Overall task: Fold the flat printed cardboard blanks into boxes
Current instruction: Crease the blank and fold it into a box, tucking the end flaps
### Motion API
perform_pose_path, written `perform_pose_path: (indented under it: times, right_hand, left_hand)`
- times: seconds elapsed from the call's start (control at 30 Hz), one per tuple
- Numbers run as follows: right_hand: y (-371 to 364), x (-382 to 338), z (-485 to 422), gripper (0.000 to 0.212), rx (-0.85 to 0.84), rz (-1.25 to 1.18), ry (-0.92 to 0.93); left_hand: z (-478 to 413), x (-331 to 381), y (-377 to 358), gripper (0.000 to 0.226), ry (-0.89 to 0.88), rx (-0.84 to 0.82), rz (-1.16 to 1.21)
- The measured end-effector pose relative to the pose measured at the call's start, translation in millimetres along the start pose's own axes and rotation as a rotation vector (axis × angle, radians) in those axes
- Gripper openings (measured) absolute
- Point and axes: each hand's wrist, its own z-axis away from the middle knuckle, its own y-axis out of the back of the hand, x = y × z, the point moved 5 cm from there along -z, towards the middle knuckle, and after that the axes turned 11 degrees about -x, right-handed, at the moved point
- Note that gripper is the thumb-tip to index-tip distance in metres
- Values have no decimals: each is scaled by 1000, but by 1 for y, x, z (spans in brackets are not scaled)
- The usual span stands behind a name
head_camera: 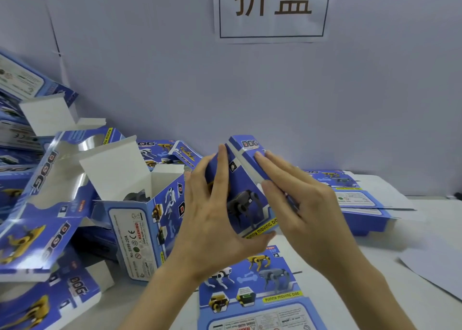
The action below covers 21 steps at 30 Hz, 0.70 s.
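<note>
A blue printed box (246, 194) with a grey robot dog on it is held upright above the table, between both hands. My left hand (212, 219) grips its left side, fingers up along the panel and thumb under the bottom edge. My right hand (300, 199) lies on its right side with straight fingers pressing the top flap (246, 154), which is marked DOG. Below the hands a flat blank (255, 292) lies face up on the table. A stack of flat blanks (355, 199) sits to the right.
Several folded boxes are piled at the left, one open-topped box (140, 219) standing close to my left wrist. A lavender wall with a paper sign (272, 9) stands behind. A loose white sheet (435, 269) lies at the right on the white table (350, 292).
</note>
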Motion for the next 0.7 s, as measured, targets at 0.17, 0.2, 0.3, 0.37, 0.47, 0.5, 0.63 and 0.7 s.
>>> perform_pose_path:
  times: [0.17,0.2,0.3,0.37,0.47,0.5,0.63,0.7]
  right_hand:
    - [0,-5,1,48,-71,-12,50]
    - [-1,-6,1,52,-104,-8,66]
    - [1,-7,2,68,-181,123,139]
    - [5,-5,2,73,-187,147,171]
    - [4,-3,2,74,-183,127,172]
    - [1,-4,2,73,-186,123,170]
    - [-7,-8,2,67,-171,139,170]
    - [-4,-7,2,64,-141,112,168]
  left_hand:
    - [1,-1,3,122,-16,18,6]
    - [0,0,3,122,-15,29,3]
    - [1,-1,4,120,-25,39,-11]
    - [1,0,5,118,-28,40,-12]
    - [1,3,5,117,-34,46,-22]
    - [2,4,6,116,-31,50,-11]
    - [2,4,8,119,-16,46,23]
    - [2,5,8,119,-12,36,32]
